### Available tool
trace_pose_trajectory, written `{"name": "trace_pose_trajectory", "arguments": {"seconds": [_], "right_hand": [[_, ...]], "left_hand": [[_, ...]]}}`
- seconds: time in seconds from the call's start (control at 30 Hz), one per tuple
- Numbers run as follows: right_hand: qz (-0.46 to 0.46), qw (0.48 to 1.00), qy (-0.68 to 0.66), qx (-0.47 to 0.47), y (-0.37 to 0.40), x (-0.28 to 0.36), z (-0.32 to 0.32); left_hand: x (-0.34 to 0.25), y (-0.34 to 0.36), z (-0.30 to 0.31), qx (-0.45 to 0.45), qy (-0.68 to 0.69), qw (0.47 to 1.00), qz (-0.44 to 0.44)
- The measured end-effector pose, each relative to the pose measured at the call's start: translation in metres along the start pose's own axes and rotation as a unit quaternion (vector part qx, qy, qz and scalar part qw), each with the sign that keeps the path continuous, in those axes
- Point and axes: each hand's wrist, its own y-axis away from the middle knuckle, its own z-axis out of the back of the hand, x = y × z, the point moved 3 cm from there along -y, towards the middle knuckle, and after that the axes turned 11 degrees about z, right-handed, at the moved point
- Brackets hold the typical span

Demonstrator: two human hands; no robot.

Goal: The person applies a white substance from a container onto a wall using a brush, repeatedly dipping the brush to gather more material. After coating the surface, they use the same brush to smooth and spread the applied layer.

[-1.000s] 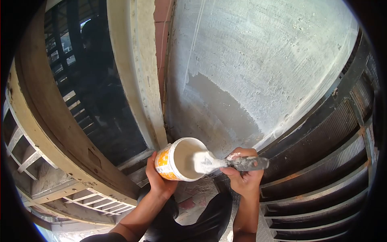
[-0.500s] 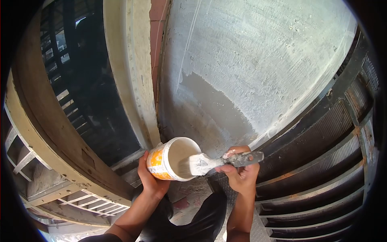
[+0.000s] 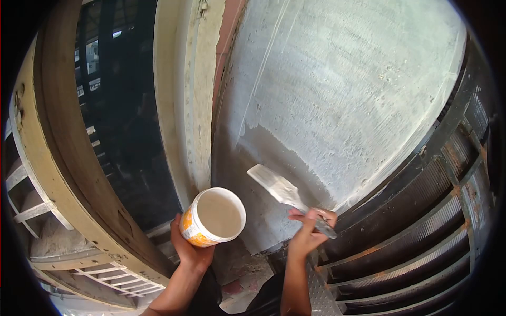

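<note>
My left hand (image 3: pixel 188 247) grips a small white and orange paint tub (image 3: pixel 212 217) from below, its mouth turned toward me with pale paint inside. My right hand (image 3: pixel 307 233) holds a flat paintbrush (image 3: pixel 285 191) by its grey handle. The white-loaded bristles point up and left, close to the wall (image 3: pixel 337 95) at the edge of the darker unpainted patch (image 3: pixel 274 152). The brush is out of the tub, to its right. Most of the wall above is coated whitish.
A cream window or door frame (image 3: pixel 182 100) runs up the left of the wall, with a dark barred opening (image 3: pixel 121 121) beyond it. Dark metal louvres (image 3: pixel 421 237) slope down on the right. A dusty floor (image 3: pixel 247 284) and my dark trousers show below.
The brush has come out of the tub and swung up toward the wall. My left hand has lowered the tub slightly and shifted it left.
</note>
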Motion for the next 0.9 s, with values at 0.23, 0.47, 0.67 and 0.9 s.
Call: {"name": "trace_pose_trajectory", "arguments": {"seconds": [0.23, 0.47, 0.67, 0.9], "right_hand": [[0.255, 0.924, 0.161, 0.236, -0.007, -0.062, -0.065], [0.245, 0.907, 0.193, 0.285, 0.014, -0.107, -0.105], [0.235, 0.912, 0.224, 0.253, 0.016, -0.115, -0.105], [0.268, 0.907, 0.276, 0.171, 0.043, -0.045, -0.018]], "left_hand": [[-0.011, -0.003, 0.005, 0.015, 0.014, 1.0, -0.003], [-0.015, -0.008, 0.012, -0.006, -0.004, 1.0, -0.006], [-0.016, -0.006, 0.01, -0.012, 0.0, 1.0, 0.002], [-0.016, 0.005, -0.004, 0.0, 0.033, 0.999, -0.034]]}}
